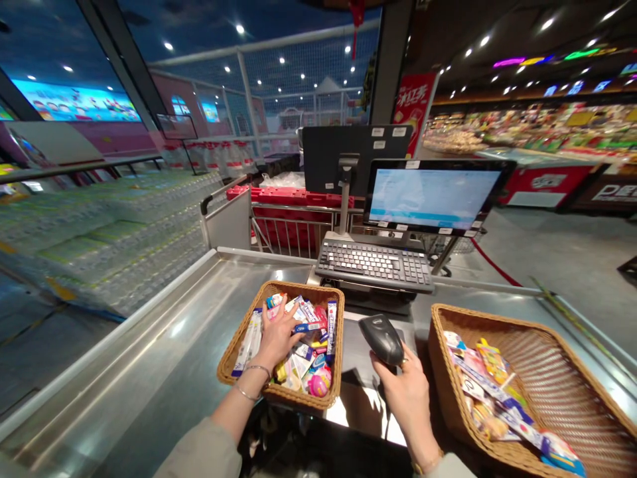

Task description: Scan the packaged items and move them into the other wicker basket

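Wicker basket [298, 287] of packets [309, 325] at 11 o'clock, left hand [276, 338] resting on them with fingers spread open, right hand [408, 405] at 12 o'clock, fingers closed around a black scanner [382, 340].

Small bright packets [313, 352] heaped in wicker basket [308, 288]

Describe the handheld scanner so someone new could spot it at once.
Start at the steel checkout counter, where a black keyboard sits between two wicker baskets. Just below it, the right hand holds a dark grey barcode scanner, raised in the air, unlike the packets in the baskets.
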Motion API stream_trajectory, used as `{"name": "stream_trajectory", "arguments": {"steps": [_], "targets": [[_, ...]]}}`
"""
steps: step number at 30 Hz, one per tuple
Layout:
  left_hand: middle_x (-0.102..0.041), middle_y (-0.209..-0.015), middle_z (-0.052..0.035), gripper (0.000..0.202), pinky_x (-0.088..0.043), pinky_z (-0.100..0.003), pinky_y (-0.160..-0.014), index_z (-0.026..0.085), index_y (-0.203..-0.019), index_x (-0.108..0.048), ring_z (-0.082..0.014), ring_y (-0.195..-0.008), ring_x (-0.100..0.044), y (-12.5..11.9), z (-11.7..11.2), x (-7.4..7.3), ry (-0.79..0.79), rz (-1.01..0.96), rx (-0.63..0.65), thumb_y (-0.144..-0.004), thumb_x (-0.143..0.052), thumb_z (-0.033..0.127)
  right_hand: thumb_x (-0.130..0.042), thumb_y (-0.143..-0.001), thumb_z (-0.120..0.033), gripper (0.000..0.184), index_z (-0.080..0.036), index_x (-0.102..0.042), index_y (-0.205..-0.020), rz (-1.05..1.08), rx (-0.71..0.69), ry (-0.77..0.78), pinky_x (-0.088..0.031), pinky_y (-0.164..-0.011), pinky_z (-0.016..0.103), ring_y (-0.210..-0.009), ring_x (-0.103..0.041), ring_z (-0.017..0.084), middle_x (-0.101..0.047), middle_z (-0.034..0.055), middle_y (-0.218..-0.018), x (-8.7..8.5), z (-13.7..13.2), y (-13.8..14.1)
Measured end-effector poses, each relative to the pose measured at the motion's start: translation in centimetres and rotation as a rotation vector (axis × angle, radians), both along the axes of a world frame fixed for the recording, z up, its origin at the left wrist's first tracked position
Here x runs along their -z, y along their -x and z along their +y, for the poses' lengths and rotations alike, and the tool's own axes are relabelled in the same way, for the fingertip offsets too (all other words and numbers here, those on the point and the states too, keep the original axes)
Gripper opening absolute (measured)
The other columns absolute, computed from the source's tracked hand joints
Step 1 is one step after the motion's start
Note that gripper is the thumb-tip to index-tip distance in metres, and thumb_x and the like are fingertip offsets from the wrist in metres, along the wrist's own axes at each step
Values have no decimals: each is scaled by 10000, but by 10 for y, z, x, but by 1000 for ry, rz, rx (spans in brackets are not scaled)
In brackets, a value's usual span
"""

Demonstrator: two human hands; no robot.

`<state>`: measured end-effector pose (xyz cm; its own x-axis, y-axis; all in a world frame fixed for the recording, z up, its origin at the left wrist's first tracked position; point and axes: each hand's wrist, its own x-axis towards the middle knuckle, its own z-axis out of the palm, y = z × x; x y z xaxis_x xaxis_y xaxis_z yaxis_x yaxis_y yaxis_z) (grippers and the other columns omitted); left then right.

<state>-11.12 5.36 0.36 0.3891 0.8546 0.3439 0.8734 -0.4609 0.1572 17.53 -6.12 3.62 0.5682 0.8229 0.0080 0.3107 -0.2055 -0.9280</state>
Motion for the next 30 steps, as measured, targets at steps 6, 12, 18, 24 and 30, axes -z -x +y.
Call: {"name": "stream_trajectory", "arguments": {"steps": [6,12,18,24,30], "targets": [[-571,-1457,-31,108,21,-798,-1129,293,-940,-730,-379,-1487,-303,-10,1,-18,-70,-47,-6,-833,-718,298,-727,-650,-488,420,-189,-783,-940,-62,-12,-116,-436,-1068,449,-1267,-550,340,-680,140,-1234,6,1,-3],[-608,-1414,-48,120,-11,-800,-1132,289,-949,-737,-388,-1468,-339,-25,3,-35,-201,-90,-7,-831,-712,296,-692,-700,-444,346,-211,-778,-941,-180,-80,-230,-432,-1082,459,-1291,-529,329,-711,111,-1177,6,2,-4],[-599,-1419,-65,152,-11,-815,-1121,278,-982,-739,-405,-1471,-323,-37,4,-48,-263,-106,19,-836,-695,288,-675,-726,-341,257,-218,-759,-935,-324,-119,-319,-426,-1080,501,-1329,-490,331,-721,104,-1150,3,1,-4],[-614,-1401,-58,168,-4,-819,-1121,276,-1001,-741,-414,-1446,-364,-47,9,-55,-315,-113,34,-839,-695,276,-663,-728,-288,146,-244,-740,-844,-438,-158,-397,-424,-1057,557,-1338,-473,344,-738,73,-1123,-1,1,-8],[-630,-1382,-66,175,5,-812,-1129,284,-1010,-740,-401,-1449,-368,-58,14,-59,-361,-116,67,-843,-691,310,-654,-720,-240,142,-250,-738,-834,-479,-146,-418,-422,-1049,571,-1338,-474,357,-742,57,-1124,-6,1,-12]]}}
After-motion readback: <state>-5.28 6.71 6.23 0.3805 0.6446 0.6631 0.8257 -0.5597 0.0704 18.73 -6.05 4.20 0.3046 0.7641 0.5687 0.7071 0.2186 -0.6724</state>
